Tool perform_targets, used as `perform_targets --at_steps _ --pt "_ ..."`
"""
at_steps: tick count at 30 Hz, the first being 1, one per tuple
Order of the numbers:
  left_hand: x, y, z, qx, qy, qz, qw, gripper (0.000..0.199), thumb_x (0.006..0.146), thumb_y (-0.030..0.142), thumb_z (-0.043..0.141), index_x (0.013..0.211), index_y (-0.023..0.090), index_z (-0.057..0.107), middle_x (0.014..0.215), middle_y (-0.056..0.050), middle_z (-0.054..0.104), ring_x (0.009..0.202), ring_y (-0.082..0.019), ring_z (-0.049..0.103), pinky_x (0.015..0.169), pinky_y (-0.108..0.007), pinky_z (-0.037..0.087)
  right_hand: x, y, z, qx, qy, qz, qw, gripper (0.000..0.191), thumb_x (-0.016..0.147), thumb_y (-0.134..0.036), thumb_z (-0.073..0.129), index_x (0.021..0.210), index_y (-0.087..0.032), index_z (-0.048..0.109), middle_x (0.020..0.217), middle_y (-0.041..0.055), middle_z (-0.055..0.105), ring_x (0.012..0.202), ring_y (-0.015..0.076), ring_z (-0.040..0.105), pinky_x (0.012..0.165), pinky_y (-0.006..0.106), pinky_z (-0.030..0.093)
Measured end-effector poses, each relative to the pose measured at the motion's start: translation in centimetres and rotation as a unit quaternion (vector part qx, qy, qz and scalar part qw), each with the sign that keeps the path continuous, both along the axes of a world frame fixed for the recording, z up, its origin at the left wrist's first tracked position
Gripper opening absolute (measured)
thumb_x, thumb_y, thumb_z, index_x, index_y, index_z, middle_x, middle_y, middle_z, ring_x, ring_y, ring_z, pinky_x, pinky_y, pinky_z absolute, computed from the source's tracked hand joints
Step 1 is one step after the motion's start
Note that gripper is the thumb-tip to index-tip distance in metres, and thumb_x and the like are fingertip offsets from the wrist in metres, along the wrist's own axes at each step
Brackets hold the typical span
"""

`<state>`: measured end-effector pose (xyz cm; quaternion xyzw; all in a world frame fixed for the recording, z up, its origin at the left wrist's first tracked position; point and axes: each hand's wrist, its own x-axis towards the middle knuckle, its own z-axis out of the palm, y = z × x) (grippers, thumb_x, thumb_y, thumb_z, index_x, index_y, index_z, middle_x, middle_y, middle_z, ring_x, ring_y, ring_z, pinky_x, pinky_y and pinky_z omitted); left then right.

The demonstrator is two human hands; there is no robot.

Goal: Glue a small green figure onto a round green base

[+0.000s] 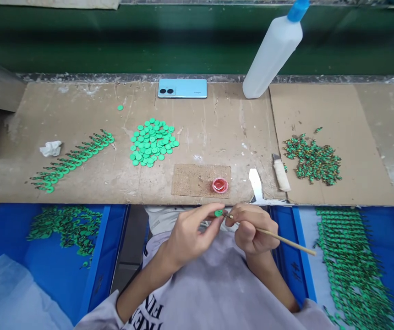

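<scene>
— Hands first: what does each one hold?

— The left hand [188,231] pinches a small green disc [218,213] between thumb and fingertips, just over the lap and below the bench edge. The right hand [252,229] is closed round a thin wooden stick [279,237], gripped like a pen, its tip touching the disc.

— So which step is this?

— I judge it to be the dabbing step: the stick's tip meets the disc, probably laying on something from the little red cap [220,185] that sits on the cork pad [200,180] just above the hands.

— And the supplies?

— A heap of loose green discs [153,142] lies mid-bench, and a pile of green-and-dark parts [312,160] lies to the right on the cardboard [337,119]. A neat row of finished-looking pieces [73,159] runs diagonally at the left, near a crumpled tissue [50,148]. Blue bins [101,256] on both sides hold more.

— What does the next move call for?

— A steady tip and a firm pinch, I think; the disc is small and slips easily. Whether the stick carries any paste, I cannot tell.

— Anything else up there?

— A phone [182,88] and a white bottle [272,52] at the back.
</scene>
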<state>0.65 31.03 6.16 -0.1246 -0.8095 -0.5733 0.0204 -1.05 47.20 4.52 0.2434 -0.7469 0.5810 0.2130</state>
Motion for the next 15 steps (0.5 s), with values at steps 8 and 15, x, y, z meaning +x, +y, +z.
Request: perform_targets --at_steps 8,15 --pt "0.1 -0.8 0.2 -0.066 0.088 -0.038 0.993 0.023 0.096 0.016 0.062 0.116 0.018 0.073 0.098 -0.007 0.085 0.079 -0.019 0.082 0.073 -0.022 0.067 -0.4 0.7 3.1 0.103 0.047 0.075 0.991 0.022 0.106 -0.026 0.060 0.085 -0.019 0.062 0.060 -0.0024 0.058 0.049 0.0120 0.052 0.049 0.026 0.040" --pt "0.4 -0.3 0.0 0.045 0.001 -0.023 0.999 0.024 0.089 0.008 0.071 0.111 0.018 0.074 0.094 -0.002 0.085 0.077 -0.014 0.082 0.073 -0.015 0.066 0.4 1.7 2.1 -0.012 0.036 0.020 0.999 0.023 0.108 -0.029 0.054 0.094 -0.017 0.068 0.065 0.0011 0.066 0.050 0.0141 0.060 0.049 0.026 0.048"
